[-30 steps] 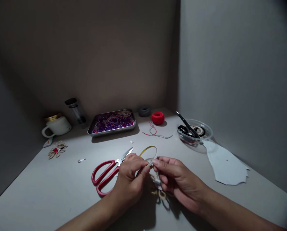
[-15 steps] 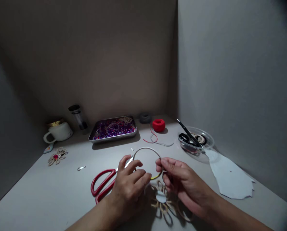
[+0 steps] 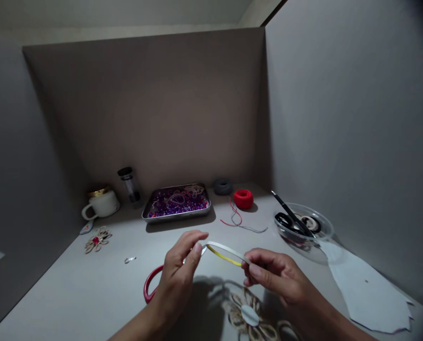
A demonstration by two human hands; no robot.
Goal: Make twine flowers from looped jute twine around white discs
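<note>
My left hand and my right hand hold a thin roll of tape, white outside and yellow inside, raised above the grey table. Each hand pinches one side of the ring, which lies almost flat and edge-on to me. Below my hands a flower made of twine loops with a white round centre rests on the table. Red-handled scissors lie under my left hand, mostly hidden by it.
At the back stand a metal tray of purple beads, a red thread spool, a grey spool, a white cup and a small bottle. A clear bowl with tools and white paper lie right; another twine flower left.
The tape ring has been lifted and tipped from facing me to nearly flat. My view has tilted upward, so the table items sit lower in the frame.
</note>
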